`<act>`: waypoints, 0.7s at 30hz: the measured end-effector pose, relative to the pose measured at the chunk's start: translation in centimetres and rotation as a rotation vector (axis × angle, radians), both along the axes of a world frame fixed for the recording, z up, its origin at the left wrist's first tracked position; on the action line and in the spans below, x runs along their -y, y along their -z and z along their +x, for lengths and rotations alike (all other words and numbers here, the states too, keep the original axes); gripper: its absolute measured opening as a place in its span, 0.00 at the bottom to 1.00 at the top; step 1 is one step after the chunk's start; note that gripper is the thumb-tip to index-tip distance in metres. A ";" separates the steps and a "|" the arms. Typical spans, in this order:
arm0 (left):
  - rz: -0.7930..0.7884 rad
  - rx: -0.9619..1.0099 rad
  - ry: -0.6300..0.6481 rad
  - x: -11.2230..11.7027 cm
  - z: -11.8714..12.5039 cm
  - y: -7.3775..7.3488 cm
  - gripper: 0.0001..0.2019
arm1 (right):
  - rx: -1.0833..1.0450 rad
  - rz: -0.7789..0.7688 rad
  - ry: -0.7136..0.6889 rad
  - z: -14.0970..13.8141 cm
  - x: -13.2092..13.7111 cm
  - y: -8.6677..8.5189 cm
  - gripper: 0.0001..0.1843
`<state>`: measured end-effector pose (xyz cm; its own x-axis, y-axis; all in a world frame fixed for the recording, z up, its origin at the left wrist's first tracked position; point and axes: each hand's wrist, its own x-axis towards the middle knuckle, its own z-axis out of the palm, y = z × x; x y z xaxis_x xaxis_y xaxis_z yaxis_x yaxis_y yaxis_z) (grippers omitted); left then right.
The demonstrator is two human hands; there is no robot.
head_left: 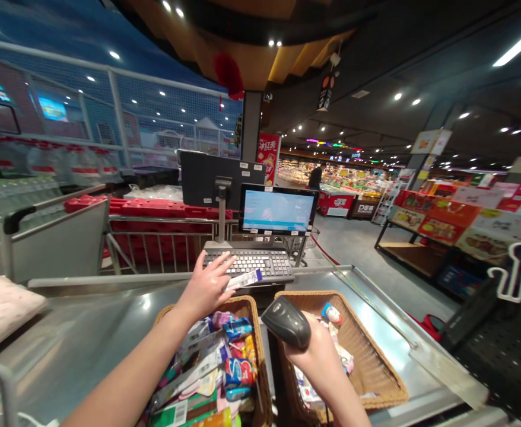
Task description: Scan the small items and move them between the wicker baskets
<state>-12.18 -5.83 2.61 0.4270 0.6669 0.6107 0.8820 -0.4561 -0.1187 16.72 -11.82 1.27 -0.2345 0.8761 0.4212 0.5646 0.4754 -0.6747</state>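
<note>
My left hand [207, 287] is over the left part of a black keyboard [272, 264], its fingers spread on the keys. A slim white packet with a purple end [245, 279] sticks out from under its thumb, apparently gripped there. My right hand [316, 350] is closed around a black barcode scanner [286, 322], held above the right wicker basket [378, 362]. That basket holds a few small packages, one a blue-and-white packet [332, 313]. Below my left forearm, the left wicker basket [260, 362] is piled with snack packets, among them a blue-and-red one [239, 372].
Behind the keyboard stand a lit monitor [278, 209] and a second screen [211, 181] facing away. Metal counter [122, 317] surrounds the baskets. A pale patterned cloth item [5, 311] lies at left; a white hanger [515, 276] hangs at right. A person [315, 177] stands far back.
</note>
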 end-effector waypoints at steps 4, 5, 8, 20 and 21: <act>-0.063 0.001 -0.001 0.7 -1.0 1.1 0.07 | -0.018 -0.020 0.011 -0.7 0.7 0.0 0.22; -0.085 -0.005 -0.005 1.0 -1.3 1.5 0.07 | -0.016 -0.025 0.019 -0.9 0.8 0.0 0.22; -0.160 -0.017 -0.015 1.8 -2.2 2.7 0.07 | 0.006 -0.044 0.035 -1.4 1.1 0.2 0.21; -0.508 -0.022 -0.093 5.2 -4.5 8.1 0.09 | 0.022 -0.147 -0.004 -3.9 2.0 1.0 0.16; -0.541 -0.025 -0.095 5.4 -4.5 8.2 0.10 | 0.018 -0.152 -0.005 -4.0 2.0 1.1 0.16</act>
<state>-16.65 -11.26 -5.63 0.3597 0.9192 0.1602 0.9221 -0.3764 0.0893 12.75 -13.86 0.18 -0.2451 0.9284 0.2794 0.5754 0.3712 -0.7288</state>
